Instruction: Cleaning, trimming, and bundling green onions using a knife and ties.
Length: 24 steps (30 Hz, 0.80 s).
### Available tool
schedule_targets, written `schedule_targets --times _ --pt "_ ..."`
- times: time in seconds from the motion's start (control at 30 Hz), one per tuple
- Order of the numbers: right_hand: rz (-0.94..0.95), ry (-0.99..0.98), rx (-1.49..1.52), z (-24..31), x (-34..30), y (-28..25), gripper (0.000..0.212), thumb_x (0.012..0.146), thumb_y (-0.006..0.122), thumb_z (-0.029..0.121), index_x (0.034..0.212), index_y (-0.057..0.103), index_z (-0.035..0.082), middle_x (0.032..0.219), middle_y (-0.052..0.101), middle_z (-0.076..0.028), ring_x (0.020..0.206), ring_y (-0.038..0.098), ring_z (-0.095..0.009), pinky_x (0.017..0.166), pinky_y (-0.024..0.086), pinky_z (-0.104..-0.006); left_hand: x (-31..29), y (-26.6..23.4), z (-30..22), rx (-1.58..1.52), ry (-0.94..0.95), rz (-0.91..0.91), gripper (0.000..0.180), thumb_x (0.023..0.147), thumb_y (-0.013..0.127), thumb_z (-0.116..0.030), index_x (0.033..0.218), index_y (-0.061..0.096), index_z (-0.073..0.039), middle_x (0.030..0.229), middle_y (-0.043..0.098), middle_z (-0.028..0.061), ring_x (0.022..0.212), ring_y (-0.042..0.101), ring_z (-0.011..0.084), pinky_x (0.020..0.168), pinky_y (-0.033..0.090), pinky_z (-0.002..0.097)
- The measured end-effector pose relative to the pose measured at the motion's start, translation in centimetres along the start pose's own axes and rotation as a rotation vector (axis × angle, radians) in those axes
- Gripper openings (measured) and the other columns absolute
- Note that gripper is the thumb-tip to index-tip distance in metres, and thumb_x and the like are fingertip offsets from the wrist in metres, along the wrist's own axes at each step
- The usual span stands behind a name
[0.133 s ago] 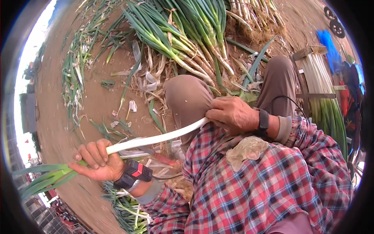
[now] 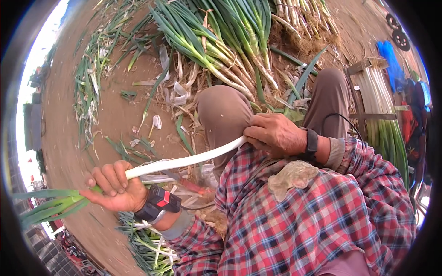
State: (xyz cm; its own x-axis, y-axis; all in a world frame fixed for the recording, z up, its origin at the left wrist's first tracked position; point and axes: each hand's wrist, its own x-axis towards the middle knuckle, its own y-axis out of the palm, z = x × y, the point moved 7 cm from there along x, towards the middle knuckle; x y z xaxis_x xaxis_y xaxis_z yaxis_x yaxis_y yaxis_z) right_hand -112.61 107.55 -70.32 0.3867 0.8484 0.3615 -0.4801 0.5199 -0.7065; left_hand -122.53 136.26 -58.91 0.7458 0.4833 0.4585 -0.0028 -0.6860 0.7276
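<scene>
My left hand (image 2: 115, 186) grips a long green onion (image 2: 184, 161) where its white stalk meets the green leaves, which stick out to the left. My right hand (image 2: 274, 134) is closed on the stalk's root end beside my left knee (image 2: 223, 108). The stalk runs level between both hands, above the dirt. Both wrists wear dark bands.
A big heap of unpeeled green onions (image 2: 221, 41) lies on the dirt ahead of my knees. Peeled skins and leaf scraps (image 2: 94, 78) litter the ground on the left. A wooden rack with cleaned onions (image 2: 380, 110) stands on the right. More scraps (image 2: 147, 244) lie under my left arm.
</scene>
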Motion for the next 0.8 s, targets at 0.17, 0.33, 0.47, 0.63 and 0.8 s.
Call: schedule_targets --times 0.17,0.33,0.47,0.63,0.8 --pt "0.07 -0.044 -0.039 1.7 1.6 1.0 0.016 0.073 0.062 0.009 0.081 0.049 0.006 0.078 0.046 -0.01 0.068 0.052 -0.028 0.06 0.046 -0.0393 -1.1 -0.9 -1.8 0.038 0.04 -0.106 0.034 0.097 0.051 -0.04 0.085 0.06 -0.009 0.051 0.032 -0.0072 0.043 0.027 0.0054 0.042 0.024 0.022" --pt "0.048 0.024 -0.146 3.3 2.6 2.3 0.013 0.072 0.061 0.0 0.08 0.053 0.004 0.075 0.047 -0.012 0.066 0.054 -0.032 0.057 0.045 -0.0414 -1.3 -0.8 -2.2 -0.013 0.069 -0.02 0.04 0.103 0.035 -0.041 0.09 0.058 -0.011 0.051 0.03 -0.0074 0.043 0.024 0.0051 0.043 0.025 0.022" --pt "0.098 0.057 -0.123 3.6 3.5 3.0 0.008 0.077 0.057 -0.002 0.081 0.052 0.002 0.076 0.051 -0.015 0.068 0.056 -0.035 0.059 0.045 -0.0421 -2.9 -0.4 -4.8 0.008 0.149 -0.031 0.038 0.104 0.034 -0.04 0.092 0.055 -0.011 0.053 0.031 -0.0071 0.043 0.025 0.0046 0.043 0.027 0.0216" --pt "0.046 0.068 0.029 4.8 5.9 2.8 0.005 0.079 0.054 -0.003 0.08 0.051 0.001 0.074 0.051 -0.016 0.068 0.055 -0.036 0.061 0.044 -0.0403 -5.2 -1.0 -12.4 -0.068 0.172 -0.111 0.038 0.103 0.038 -0.037 0.091 0.055 -0.006 0.055 0.032 -0.0056 0.046 0.028 0.0061 0.046 0.03 0.0235" --pt "-0.068 0.296 0.133 0.9 8.9 0.9 0.009 0.086 0.05 0.006 0.083 0.052 -0.002 0.068 0.053 -0.012 0.062 0.052 -0.019 0.059 0.043 -0.0325 -12.1 -5.6 -27.9 0.089 0.152 -0.44 0.035 0.101 0.042 -0.034 0.097 0.054 -0.001 0.059 0.033 -0.0038 0.048 0.031 0.0076 0.046 0.032 0.0242"
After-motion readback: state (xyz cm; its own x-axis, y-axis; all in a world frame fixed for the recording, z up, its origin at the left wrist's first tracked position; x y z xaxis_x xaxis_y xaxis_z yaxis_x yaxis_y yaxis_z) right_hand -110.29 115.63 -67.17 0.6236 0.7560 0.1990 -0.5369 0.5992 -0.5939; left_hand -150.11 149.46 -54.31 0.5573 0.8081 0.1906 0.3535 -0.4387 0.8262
